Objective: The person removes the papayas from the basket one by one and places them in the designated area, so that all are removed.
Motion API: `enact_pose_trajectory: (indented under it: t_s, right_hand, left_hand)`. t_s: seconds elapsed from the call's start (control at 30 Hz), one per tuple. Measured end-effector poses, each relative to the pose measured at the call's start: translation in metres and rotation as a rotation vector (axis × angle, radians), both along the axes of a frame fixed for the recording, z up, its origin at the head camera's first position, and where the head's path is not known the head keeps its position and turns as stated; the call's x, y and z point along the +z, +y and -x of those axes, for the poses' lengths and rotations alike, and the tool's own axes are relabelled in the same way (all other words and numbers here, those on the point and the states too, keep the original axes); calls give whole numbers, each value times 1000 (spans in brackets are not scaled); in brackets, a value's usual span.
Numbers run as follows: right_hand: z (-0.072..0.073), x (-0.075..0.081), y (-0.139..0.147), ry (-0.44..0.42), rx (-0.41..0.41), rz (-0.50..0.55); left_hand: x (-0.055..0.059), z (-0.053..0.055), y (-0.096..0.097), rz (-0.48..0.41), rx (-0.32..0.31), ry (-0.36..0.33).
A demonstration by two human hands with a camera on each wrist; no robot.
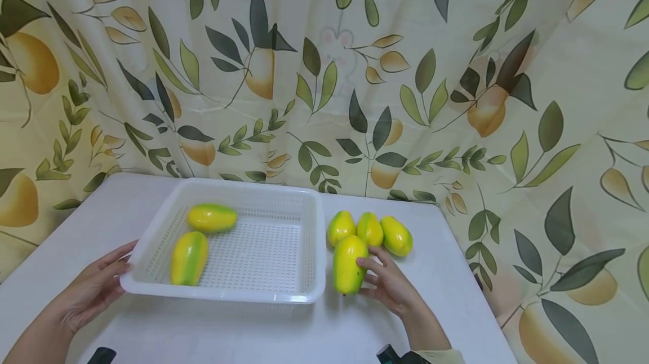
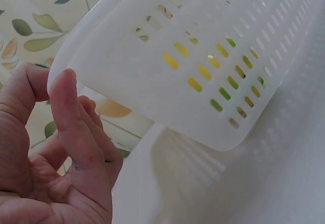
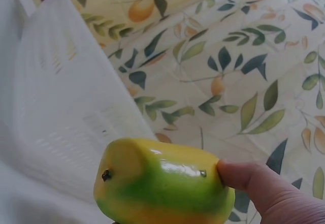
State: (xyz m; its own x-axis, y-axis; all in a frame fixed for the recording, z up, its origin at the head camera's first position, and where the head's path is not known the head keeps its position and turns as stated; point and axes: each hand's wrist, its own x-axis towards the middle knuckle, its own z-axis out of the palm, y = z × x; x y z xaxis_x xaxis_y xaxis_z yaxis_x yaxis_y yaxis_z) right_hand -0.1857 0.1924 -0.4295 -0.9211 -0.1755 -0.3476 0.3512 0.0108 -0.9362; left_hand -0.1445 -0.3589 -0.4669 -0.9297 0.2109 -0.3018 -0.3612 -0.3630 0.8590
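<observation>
- Lower left, and the rim of a white rectangular perforated-plastic basket [image 1: 269, 254] was pinched by the left hand [image 1: 96, 288], presumably for steadiness!
- Lower centre-right, a glossy yellow-green oval fruit [image 1: 347, 268] was held by the right hand [image 1: 389, 280], fingers curled, presumably against slipping.

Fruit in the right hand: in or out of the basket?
Out: the right hand holds the fruit to the right of the basket.
</observation>
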Motion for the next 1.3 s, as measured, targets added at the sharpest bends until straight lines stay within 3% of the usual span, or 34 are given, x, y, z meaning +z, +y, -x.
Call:
enact_pose_trajectory:
  t_s: [0.33, 0.6, 1.3]
  right_hand:
    - [4, -16, -1, -27, -74, -95]
    - [8, -26, -3, -27, -87, -177]
    - [13, -32, -3, -9, -89, -269]
  left_hand:
    - [1, 1, 1, 15, 17, -8]
    - [2, 1, 2, 22, 17, -21]
    - [3, -1, 1, 14, 12, -25]
